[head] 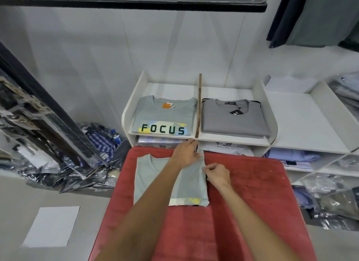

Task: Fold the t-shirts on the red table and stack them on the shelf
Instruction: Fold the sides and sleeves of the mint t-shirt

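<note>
The shelf [233, 141] stood just behind the red table [252, 202]. Its top level already had two folded tees: a FOCUS tee [165, 116] in the left bay & a grey tee [233, 118] in the right bay, w/ a wooden divider [198, 105] between them. More folded clothes sat in the level below, partly hidden.

On the table lay one light grey-green shirt [147, 177], part-folded: its right side was turned over the middle as a long panel, while the left side looked unfolded. A printed band showed at the hem.

The left hand [187, 153] reached across & gripped the panel's far top corner, fingers curled on the cloth. The right hand [216, 175] pinched the panel's right edge near mid-length.

Judged progress: at least two tees done; this one approx. halfway, w/ the left side, the crosswise fold & stacking left. No other unfolded shirts showed on the table.
</note>
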